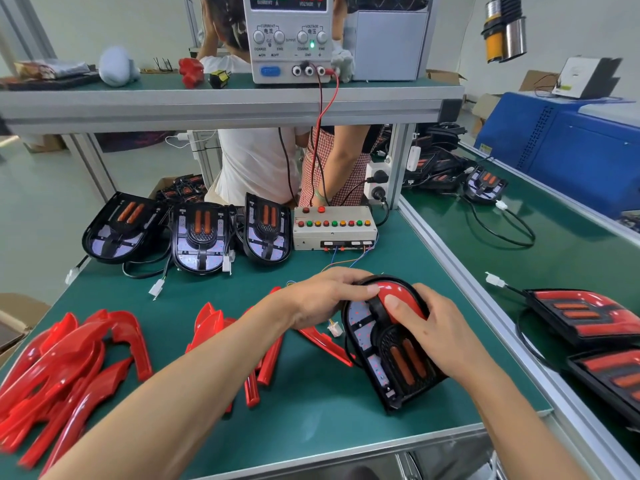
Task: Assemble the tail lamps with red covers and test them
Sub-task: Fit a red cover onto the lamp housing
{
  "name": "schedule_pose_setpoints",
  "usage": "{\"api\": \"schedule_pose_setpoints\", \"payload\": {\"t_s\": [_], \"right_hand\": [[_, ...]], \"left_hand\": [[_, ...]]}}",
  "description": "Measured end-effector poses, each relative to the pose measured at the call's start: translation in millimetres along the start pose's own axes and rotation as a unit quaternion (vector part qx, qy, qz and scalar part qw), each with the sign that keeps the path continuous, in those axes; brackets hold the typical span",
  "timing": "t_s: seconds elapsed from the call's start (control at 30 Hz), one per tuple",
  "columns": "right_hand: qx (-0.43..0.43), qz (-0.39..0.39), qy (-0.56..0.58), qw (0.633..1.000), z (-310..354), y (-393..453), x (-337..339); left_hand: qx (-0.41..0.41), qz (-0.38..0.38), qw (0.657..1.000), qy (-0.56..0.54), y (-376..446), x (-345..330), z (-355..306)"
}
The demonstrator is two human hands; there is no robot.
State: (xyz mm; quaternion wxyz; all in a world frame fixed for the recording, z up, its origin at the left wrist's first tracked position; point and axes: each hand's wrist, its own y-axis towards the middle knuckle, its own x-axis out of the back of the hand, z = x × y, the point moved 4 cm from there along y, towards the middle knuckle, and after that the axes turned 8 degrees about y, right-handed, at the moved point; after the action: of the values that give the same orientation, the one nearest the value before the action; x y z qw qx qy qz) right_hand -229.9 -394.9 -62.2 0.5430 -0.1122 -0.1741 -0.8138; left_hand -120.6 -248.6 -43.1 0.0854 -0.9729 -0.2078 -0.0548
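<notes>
We grip the black lamp [388,344] with our left hand [322,296] while our right hand [433,327] presses the red cover [398,296] on.

One head-worn wide-angle view looks forward and down, close over the green bench [311,393]; edges probably distorted.

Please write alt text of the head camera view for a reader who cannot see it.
Both hands, left hand and right hand, press a red cover onto a black tail lamp on a green table. Loose red covers lie at left; three uncovered lamps and a button test box stand behind.
</notes>
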Motion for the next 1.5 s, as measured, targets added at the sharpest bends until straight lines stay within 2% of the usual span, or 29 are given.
{"api": "schedule_pose_setpoints", "payload": {"t_s": [0.27,0.57,0.7,0.83,0.93,1.3,1.43,1.5], "right_hand": [[0.001,0.005,-0.036,0.999,6.8,9.5,-2.5],[0.008,0.000,-0.018,1.000,10.3,8.2,-6.7],[0.021,0.000,-0.030,0.999,8.2,7.8,-3.5],[-0.009,0.084,0.015,0.996,2.2,4.2,4.3],[-0.015,0.129,0.029,0.991,-1.1,1.2,11.4],[0.027,0.056,-0.025,0.998,0.1,-0.5,7.6],[0.014,0.060,-0.026,0.998,-1.4,1.3,10.0],[-0.005,0.094,0.000,0.996,-5.3,-0.1,13.0]], "left_hand": [[-0.014,-0.041,0.998,0.042,6.6,-6.9,-3.6],[-0.026,-0.074,0.996,0.045,6.2,-8.4,-3.9],[-0.011,-0.054,0.995,0.087,7.2,-8.0,-8.0],[0.007,-0.010,0.995,0.098,7.0,-7.3,-6.8],[-0.016,-0.014,0.989,0.149,7.9,-6.9,-5.5],[-0.036,-0.037,0.992,0.118,11.1,-5.8,-2.9],[-0.032,-0.038,0.992,0.115,14.3,-5.8,-2.2],[-0.025,-0.038,0.994,0.096,15.9,-4.1,-1.0]]}}
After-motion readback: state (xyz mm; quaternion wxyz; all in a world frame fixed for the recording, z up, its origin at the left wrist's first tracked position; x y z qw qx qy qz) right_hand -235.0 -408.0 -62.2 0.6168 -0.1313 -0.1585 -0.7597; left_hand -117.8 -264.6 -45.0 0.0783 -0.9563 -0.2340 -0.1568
